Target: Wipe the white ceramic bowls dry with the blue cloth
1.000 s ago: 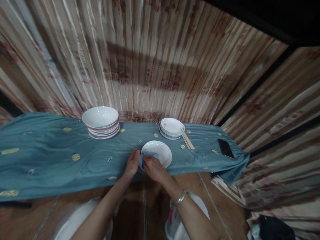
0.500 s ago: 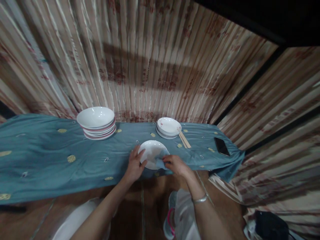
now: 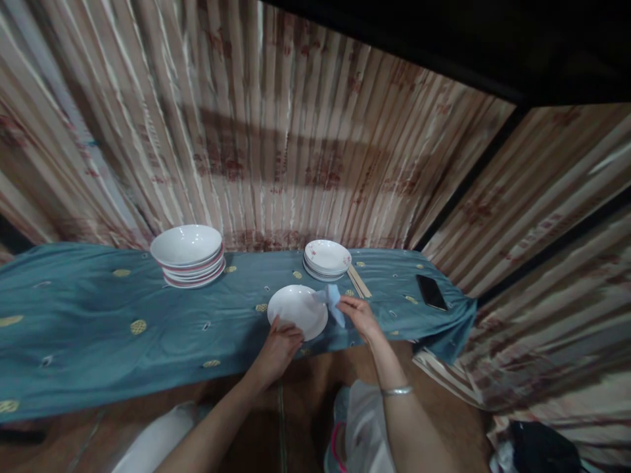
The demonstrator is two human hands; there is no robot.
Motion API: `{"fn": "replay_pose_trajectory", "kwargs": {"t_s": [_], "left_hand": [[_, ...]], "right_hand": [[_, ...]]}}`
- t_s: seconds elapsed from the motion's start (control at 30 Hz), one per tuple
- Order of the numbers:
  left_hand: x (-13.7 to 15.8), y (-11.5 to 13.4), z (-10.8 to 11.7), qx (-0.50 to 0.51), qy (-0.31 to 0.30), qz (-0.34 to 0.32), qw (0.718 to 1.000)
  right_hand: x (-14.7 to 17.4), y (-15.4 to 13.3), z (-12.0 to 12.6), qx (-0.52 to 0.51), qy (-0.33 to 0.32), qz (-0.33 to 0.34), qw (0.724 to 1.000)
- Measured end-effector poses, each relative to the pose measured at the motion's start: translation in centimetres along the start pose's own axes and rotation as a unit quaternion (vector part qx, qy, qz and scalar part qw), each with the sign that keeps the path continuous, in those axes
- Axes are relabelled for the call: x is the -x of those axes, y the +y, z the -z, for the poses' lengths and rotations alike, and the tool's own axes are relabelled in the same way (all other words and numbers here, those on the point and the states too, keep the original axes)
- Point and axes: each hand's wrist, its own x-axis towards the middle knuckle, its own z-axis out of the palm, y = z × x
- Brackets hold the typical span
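A white plate (image 3: 297, 307) lies near the front edge of the cloth-covered table. My left hand (image 3: 279, 348) grips its near rim, thumb on the inner surface and the other fingers bunched at the edge. Pinched in my right hand (image 3: 358, 314) is a light blue cloth (image 3: 335, 305), which hangs over the right rim of the plate. Behind the plate stands a stack of small flower-patterned plates (image 3: 327, 255), with wooden chopsticks (image 3: 359, 281) lying beside it on the right.
A stack of larger white bowls (image 3: 187, 246) stands on the left of the blue-green tablecloth (image 3: 98, 328). On the right lies a black phone (image 3: 431, 292). A patterned curtain (image 3: 276, 144) hangs right behind the table.
My right hand has lifted the cloth up from inside the plate to its right rim. My left hand has shifted from the plate's left side to its near rim.
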Motion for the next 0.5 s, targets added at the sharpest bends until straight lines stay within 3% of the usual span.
{"fn": "replay_pose_trajectory", "kwargs": {"t_s": [0.17,0.3,0.4,0.5], "left_hand": [[-0.8,0.2,0.6,0.072,0.06,0.017,0.995],[-2.1,0.8,2.1,0.144,0.159,0.06,0.975],[-3.0,1.3,3.6,0.232,0.248,0.111,0.934],[-3.5,1.5,5.1,0.337,0.311,0.173,0.872]], "right_hand": [[-0.3,-0.1,-0.7,-0.128,0.037,0.004,0.991],[-0.8,-0.3,-1.1,-0.217,0.087,0.025,0.972],[-1.3,-0.6,-1.2,-0.249,0.122,0.041,0.96],[-1.4,-1.3,-1.8,-0.225,0.146,0.066,0.961]]}}
